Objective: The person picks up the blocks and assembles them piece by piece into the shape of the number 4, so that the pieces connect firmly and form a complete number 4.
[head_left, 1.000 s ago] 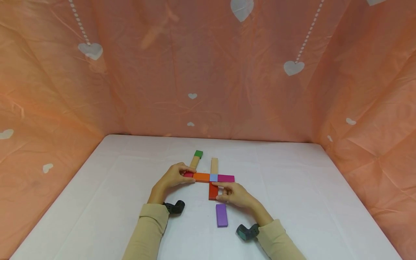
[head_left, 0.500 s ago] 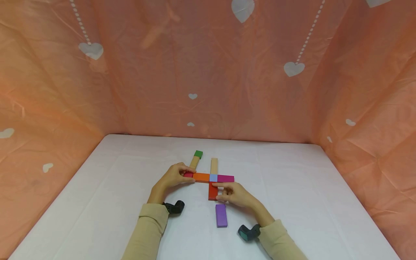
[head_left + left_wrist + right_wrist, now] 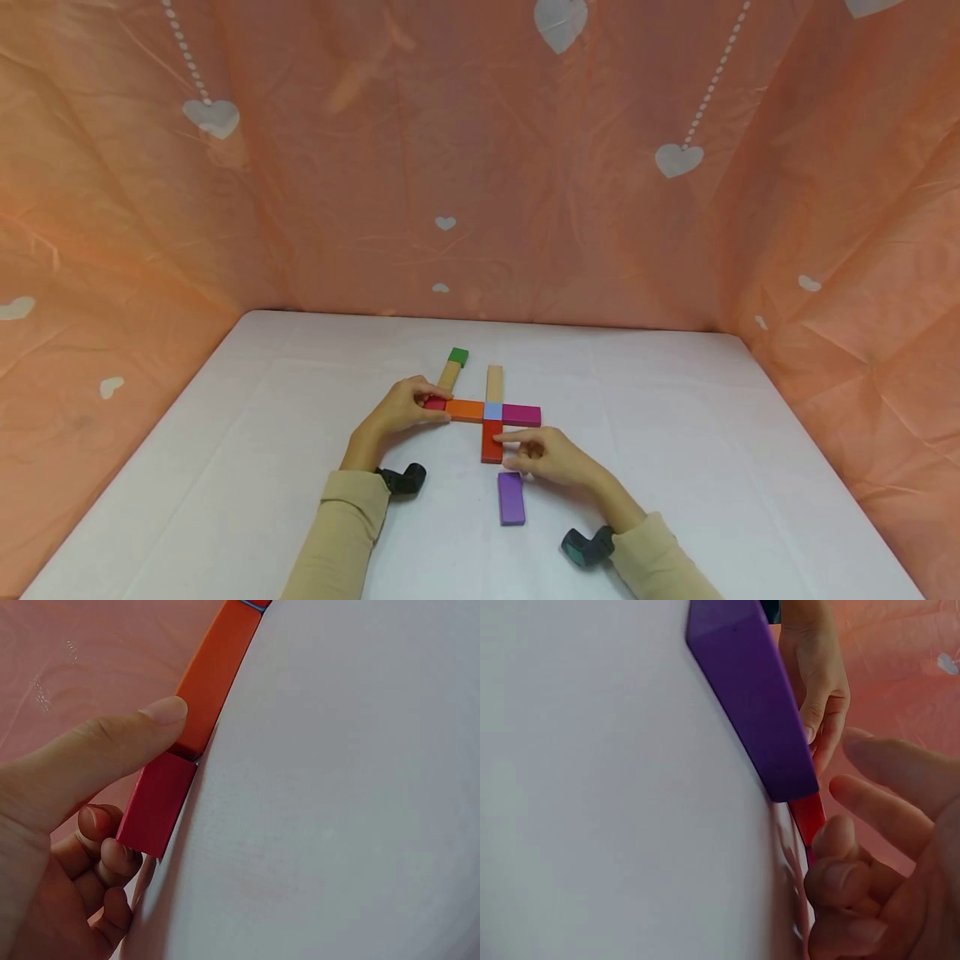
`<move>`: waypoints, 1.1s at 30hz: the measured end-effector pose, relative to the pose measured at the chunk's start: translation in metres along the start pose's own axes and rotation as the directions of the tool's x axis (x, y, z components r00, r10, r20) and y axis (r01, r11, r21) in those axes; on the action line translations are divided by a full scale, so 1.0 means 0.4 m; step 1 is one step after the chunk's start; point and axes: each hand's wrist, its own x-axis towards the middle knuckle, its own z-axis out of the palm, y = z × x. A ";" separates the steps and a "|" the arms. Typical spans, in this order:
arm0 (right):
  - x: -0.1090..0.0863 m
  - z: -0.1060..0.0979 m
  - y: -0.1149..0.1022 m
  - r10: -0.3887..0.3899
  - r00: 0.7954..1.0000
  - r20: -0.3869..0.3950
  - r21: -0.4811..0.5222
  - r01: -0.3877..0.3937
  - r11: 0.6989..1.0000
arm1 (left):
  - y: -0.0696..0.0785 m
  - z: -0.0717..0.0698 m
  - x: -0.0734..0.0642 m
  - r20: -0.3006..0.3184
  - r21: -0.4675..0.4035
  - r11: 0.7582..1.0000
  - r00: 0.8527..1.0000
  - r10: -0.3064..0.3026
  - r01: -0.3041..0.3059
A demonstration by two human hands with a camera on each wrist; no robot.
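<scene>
My left hand (image 3: 405,406) is at the left end of a row of flat wooden blocks. In the left wrist view its thumb lies over the joint between a crimson block (image 3: 159,802) and an orange block (image 3: 217,675), and its fingers curl at the crimson one's far end. My right hand (image 3: 553,456) hovers beside the red block (image 3: 492,442), index fingertip overlapping its right side. Nothing is between its parted thumb and fingers in the right wrist view. A purple block (image 3: 512,499) lies apart, just below that hand.
A light blue block (image 3: 492,411) joins the orange block, a magenta block (image 3: 521,415), the red block and a plain wood block (image 3: 495,383) in a cross. Another plain block (image 3: 450,375) leads up to a green block (image 3: 458,357). White cloth covers the table (image 3: 300,358).
My right hand has eased down and right, its fingers coming away from the red block's edges. The left hand and the blocks stay put.
</scene>
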 end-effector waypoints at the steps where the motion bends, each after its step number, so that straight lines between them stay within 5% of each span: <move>1: -0.003 -0.001 -0.001 -0.002 1.000 0.005 0.003 0.002 1.000 | 0.000 0.000 0.000 0.000 -0.002 1.000 1.000 -0.003 0.003; 14: -0.028 -0.007 0.005 -0.064 0.997 0.034 0.029 0.063 0.998 | -0.008 0.004 0.002 -0.011 0.002 1.000 1.000 -0.007 0.007; 33: -0.067 -0.010 0.003 -0.098 0.976 0.194 0.115 0.077 0.990 | 0.000 0.003 -0.001 -0.010 -0.004 1.000 1.000 -0.012 0.012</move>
